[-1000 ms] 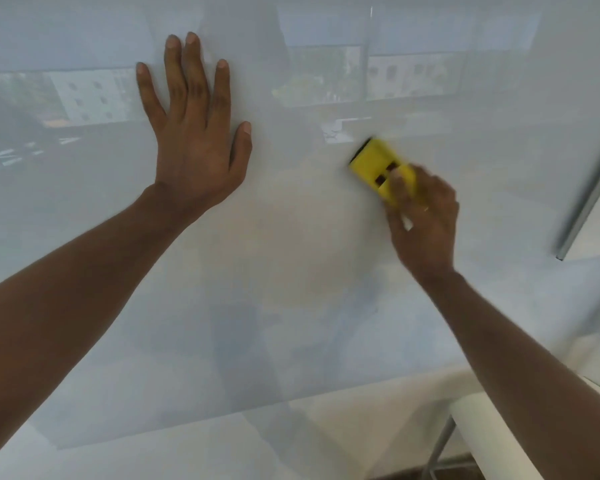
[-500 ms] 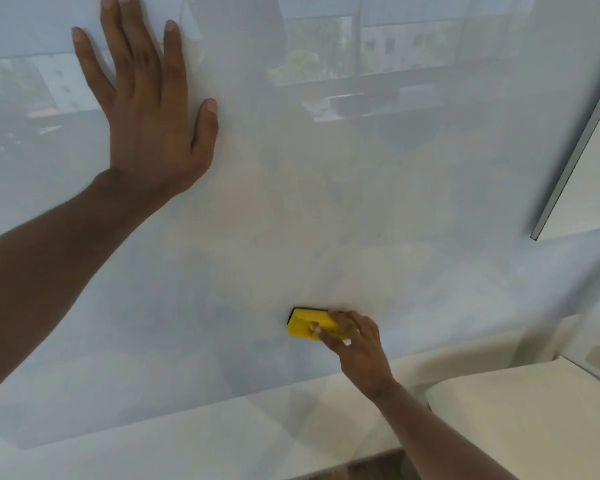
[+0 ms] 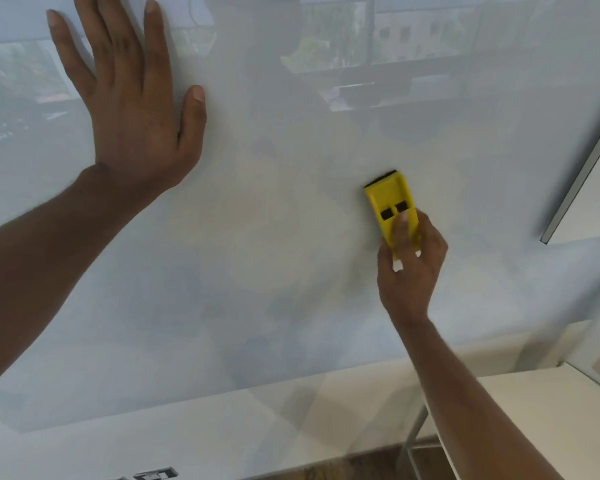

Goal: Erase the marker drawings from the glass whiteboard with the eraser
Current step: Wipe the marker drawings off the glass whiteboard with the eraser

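The right hand (image 3: 409,268), gripping the eraser (image 3: 392,209), had swept back up the board (image 3: 291,254) from its lower edge, leaving seemingly only faint smears, while the open left hand (image 3: 136,109) stayed flat against it.

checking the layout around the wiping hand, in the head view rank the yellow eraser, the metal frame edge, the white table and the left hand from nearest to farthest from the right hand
1. yellow eraser: gripped in the right hand, pressed on the glass.
2. white table: below, lower right.
3. metal frame edge: up and to the right, too close to the table to call.
4. left hand: flat on the glass, far upper left.
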`<state>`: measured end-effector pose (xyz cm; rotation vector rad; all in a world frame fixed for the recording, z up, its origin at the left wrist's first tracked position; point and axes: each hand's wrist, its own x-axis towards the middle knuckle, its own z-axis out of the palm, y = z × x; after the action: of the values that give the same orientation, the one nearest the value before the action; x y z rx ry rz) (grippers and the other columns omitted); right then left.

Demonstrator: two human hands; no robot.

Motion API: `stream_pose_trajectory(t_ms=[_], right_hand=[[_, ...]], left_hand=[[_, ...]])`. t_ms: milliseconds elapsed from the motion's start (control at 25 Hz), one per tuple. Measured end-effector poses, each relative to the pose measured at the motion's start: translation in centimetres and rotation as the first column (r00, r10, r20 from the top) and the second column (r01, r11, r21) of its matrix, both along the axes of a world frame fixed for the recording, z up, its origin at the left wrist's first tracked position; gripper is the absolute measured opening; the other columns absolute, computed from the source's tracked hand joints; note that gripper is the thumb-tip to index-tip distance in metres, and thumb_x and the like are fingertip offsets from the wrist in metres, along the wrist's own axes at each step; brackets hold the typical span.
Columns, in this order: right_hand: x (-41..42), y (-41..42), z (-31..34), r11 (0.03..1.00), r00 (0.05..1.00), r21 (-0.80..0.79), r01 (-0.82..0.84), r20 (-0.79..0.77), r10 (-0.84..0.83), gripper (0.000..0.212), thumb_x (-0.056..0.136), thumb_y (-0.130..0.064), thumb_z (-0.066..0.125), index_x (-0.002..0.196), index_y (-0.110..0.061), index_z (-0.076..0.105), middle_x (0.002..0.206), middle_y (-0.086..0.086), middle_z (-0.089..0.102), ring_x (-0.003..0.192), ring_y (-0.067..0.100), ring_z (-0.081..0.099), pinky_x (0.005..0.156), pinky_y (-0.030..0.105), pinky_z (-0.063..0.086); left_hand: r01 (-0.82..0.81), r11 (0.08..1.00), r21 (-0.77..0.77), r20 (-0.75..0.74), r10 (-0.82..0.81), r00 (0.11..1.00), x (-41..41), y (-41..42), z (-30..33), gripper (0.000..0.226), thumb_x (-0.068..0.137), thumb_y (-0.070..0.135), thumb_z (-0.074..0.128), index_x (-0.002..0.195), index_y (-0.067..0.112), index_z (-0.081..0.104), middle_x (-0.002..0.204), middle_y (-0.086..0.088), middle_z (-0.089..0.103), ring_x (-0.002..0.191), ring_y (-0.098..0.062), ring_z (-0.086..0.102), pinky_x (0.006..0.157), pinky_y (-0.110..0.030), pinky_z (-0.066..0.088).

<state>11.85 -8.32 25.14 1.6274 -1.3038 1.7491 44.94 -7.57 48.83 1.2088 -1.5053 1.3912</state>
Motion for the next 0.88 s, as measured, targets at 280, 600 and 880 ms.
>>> stream_pose_trajectory(t_ms=[280,600,880], right_hand=[[3.5,3.5,-13.3,0.983,0.864,0.163,-0.083,-0.479,0.152,0.062,0.088,0.003,0.066,0.137,-0.035,0.060,0.143,0.007,0.053,0.115,0.039,0.056,0.095,0.048,0.045],[-2.6,-0.3,-0.4,0.999,0.957,0.048,0.022,0.288,-0.035,0.056,0.092,-0.012,0.064,0.145,-0.013,0.050,0.139,0.022,0.053,0.120,0.040,0.051,0.103,0.046,0.045],[6.5,0.9,6.5,0.996,0.997,-0.052,-0.066,0.033,0.067,0.057,0.088,-0.009,0.064,0.143,-0.013,0.053,0.142,0.020,0.050,0.115,0.042,0.052,0.100,0.044,0.040]], left_hand=[[0.032,0.997,0.069,0.001,-0.032,0.999,-0.1,0.2,0.1,0.064,0.108,0.034,0.036,0.157,-0.006,0.025,0.157,-0.045,0.022,0.146,-0.065,0.021,0.114,-0.080,0.013],[0.078,0.993,0.086,-0.013,-0.078,0.997,0.0,0.3,0.0,0.065,0.107,0.031,0.038,0.157,-0.006,0.022,0.157,-0.047,0.019,0.147,-0.065,0.017,0.114,-0.080,0.013],[0.129,0.988,0.082,-0.003,-0.129,0.992,-0.2,0.6,0.3,0.066,0.106,0.031,0.044,0.158,-0.005,0.024,0.159,-0.045,0.016,0.149,-0.061,0.014,0.118,-0.074,0.006]])
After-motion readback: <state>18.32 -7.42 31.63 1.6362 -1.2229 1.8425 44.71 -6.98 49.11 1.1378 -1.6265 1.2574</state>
